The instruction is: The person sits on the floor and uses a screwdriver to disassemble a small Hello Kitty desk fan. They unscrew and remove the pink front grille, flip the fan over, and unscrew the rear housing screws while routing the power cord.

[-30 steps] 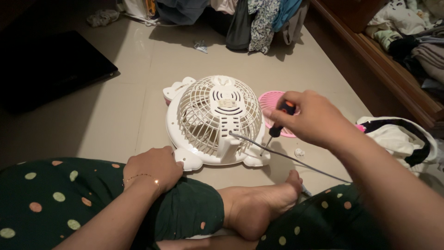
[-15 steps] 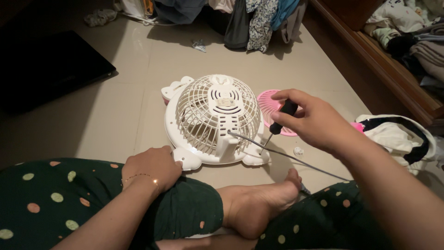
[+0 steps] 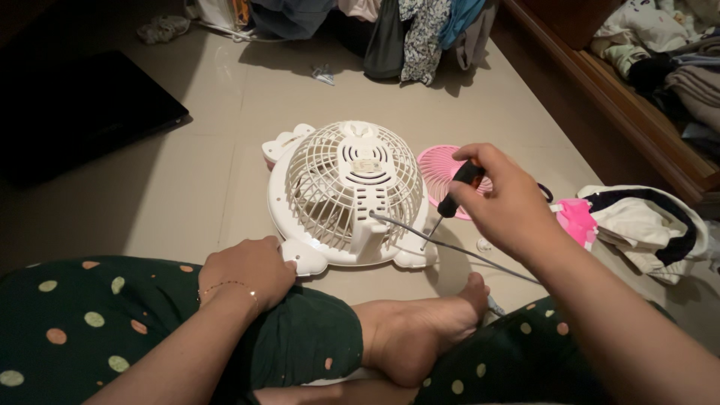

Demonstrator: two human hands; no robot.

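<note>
A white fan (image 3: 349, 196) is laid flat on the tiled floor (image 3: 202, 187), rear grille facing up, directly in front of the seated person's crossed legs. Its grey cord (image 3: 457, 247) is seen running from the rear housing toward the right, passing under the right forearm.

The right hand (image 3: 504, 204) is held just above the floor at the fan's right edge. A screwdriver (image 3: 452, 201) with a black handle is gripped in it, fingers closed around the handle; the thin shaft is angled down and left, its tip close to the fan's lower right rim. Whether the tip touches the rim cannot be told.

The left hand (image 3: 249, 268) is rested on the left knee, fingers curled loosely with nothing held in them, just beside the fan's lower left foot. A thin bracelet is worn at the wrist.

A round pink grille (image 3: 439, 169) lies just beyond the right hand, partly hidden by it. A pink and white bag (image 3: 637, 221) is noted at the right. 1 small white part (image 3: 484, 244) lies on the floor near the cord. Hanging clothes (image 3: 420, 34) are seen at the top, and a dark flat panel (image 3: 75, 112) at the left.
</note>
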